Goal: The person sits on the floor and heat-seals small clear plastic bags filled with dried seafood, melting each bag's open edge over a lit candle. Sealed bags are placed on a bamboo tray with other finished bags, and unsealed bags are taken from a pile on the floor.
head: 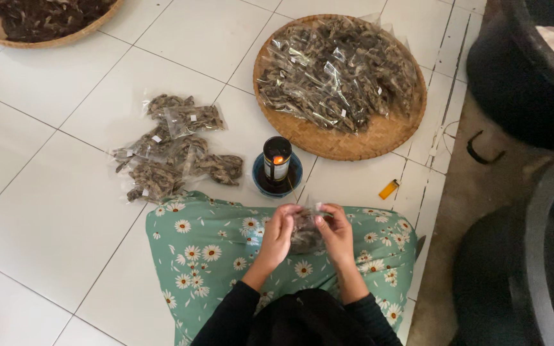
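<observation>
I see my left hand and right hand both with fingers curled tight around a small clear plastic packet of dark dried pieces, held over my lap on the green daisy-print cloth, just behind the lit dark bottle lamp in its blue dish.

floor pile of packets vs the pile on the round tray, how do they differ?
The floor pile is small, a loose handful of packets lying straight on the white tiles; the tray pile is far larger and heaped on a woven tray. The floor pile sits left of the candle jar, the tray pile beyond it to the right. Both are clear plastic packets of dark dried pieces, like the packet held in both hands.
</observation>
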